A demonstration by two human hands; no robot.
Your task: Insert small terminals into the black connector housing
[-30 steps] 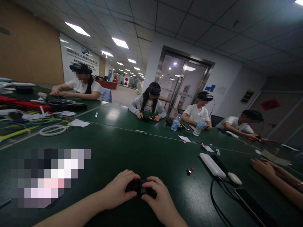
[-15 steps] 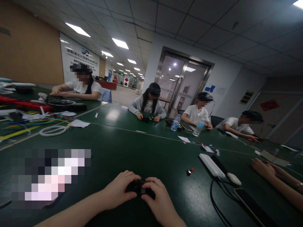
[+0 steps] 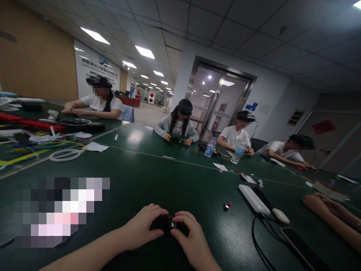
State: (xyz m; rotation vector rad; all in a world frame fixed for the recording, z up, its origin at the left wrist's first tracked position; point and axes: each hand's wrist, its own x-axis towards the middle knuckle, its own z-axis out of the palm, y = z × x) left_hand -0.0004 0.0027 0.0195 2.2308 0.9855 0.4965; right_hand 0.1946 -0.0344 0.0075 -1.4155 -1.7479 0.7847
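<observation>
Black part (image 3: 167,222) between left hand (image 3: 142,226) and right hand (image 3: 189,234), each grip narrow around one end

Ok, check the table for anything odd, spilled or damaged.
The coloured wires look untidy, jumbled on the table at left. No spill or damage shows, though the held black part is too dark to judge.

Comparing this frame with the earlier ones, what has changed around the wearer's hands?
Very little. The table scene sits slightly further right in the picture, as if the head turned a touch left. The small black part shows a brighter patch, perhaps from a slight turn. Nothing was taken or let go: the left hand and right hand still hold it. The small red-tipped piece lies where it was.
</observation>
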